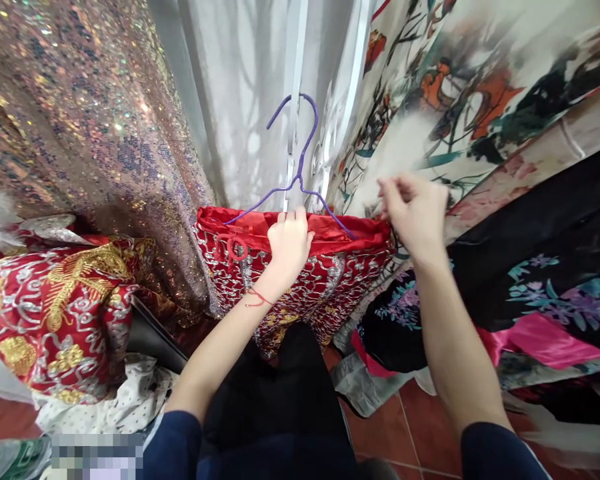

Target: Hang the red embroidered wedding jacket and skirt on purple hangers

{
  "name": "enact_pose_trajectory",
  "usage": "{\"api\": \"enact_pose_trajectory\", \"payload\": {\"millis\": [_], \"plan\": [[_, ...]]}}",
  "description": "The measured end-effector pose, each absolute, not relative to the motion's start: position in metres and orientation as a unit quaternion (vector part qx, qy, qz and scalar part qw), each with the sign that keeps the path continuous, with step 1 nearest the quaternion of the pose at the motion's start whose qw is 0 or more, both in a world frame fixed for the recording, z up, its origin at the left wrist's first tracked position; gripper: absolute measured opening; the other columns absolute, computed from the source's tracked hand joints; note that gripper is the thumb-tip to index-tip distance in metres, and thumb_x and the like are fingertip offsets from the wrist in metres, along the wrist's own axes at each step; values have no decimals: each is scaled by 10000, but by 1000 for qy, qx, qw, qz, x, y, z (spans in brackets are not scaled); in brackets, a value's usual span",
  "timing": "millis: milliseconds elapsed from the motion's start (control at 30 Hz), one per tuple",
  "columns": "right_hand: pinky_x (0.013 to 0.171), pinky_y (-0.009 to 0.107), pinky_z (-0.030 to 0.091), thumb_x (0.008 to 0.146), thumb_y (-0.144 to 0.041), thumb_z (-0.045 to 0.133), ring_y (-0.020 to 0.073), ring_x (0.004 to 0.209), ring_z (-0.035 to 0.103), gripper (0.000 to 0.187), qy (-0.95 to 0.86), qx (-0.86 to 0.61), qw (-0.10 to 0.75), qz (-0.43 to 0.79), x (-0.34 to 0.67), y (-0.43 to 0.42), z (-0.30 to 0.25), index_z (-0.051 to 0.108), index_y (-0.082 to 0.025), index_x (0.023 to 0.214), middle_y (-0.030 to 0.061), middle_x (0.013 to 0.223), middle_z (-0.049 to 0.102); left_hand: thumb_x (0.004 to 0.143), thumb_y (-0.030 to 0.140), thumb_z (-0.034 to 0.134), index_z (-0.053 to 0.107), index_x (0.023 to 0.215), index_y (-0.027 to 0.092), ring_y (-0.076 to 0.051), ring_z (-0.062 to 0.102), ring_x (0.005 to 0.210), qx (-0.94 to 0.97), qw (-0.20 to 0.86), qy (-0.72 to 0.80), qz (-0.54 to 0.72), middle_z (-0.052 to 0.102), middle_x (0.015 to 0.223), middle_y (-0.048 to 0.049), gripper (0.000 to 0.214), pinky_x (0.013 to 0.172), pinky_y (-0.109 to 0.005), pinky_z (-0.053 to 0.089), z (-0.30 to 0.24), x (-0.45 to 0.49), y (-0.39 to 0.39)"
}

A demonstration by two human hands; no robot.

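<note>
A wide sequined cloth (80,133) hung at the left and a floral printed fabric (480,87) at the right, with a white curtain (240,100) between them. In front of the curtain a red embroidered garment (330,280) hung folded over a purple hanger (300,167). The left hand (289,243) was closed over the garment's top edge, near the middle of the hanger. The right hand (415,210), blurred, had its fingers bunched at the garment's right end; whether it pinched the cloth was unclear. A red thread (255,298) circled the left wrist.
</note>
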State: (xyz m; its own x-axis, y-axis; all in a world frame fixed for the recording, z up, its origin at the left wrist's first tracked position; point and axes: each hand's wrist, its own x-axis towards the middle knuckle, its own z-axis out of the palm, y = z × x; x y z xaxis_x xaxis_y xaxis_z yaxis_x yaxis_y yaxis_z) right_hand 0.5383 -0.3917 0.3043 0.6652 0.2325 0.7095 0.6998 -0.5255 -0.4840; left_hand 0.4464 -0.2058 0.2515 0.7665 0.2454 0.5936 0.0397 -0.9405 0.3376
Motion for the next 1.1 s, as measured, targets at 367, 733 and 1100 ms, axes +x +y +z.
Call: {"api": "enact_pose_trajectory", "payload": {"millis": [367, 733, 1100], "plan": [[600, 298, 370, 1008, -456, 347, 241, 651, 619, 365, -384, -892, 177, -162, 520, -343, 274, 608, -202, 1038, 85, 750, 702, 1028, 380, 314, 735, 1009, 142, -282, 734, 907, 981, 172, -73, 47, 758, 1027, -160, 484, 827, -391, 541, 246, 453, -210], [542, 302, 274, 1035, -397, 242, 265, 589, 637, 425, -344, -908, 99, -218, 516, -342, 259, 583, -148, 1086, 105, 700, 709, 906, 635, 527, 738, 1008, 160, -297, 730, 855, 987, 105, -117, 42, 764, 942, -128, 530, 749, -365, 509, 262, 420, -184], [837, 448, 486, 931, -637, 485, 353, 1113, 608, 758, -492, -768, 162, -376, 513, -358, 231, 307, -95, 1429, 234, 1253, 594, 858, 603, 647, 720, 804, 212, -163, 641, 734, 922, 110, -25, 370, 730, 806, -25, 402, 699, -281, 430, 280, 398, -91]]}}
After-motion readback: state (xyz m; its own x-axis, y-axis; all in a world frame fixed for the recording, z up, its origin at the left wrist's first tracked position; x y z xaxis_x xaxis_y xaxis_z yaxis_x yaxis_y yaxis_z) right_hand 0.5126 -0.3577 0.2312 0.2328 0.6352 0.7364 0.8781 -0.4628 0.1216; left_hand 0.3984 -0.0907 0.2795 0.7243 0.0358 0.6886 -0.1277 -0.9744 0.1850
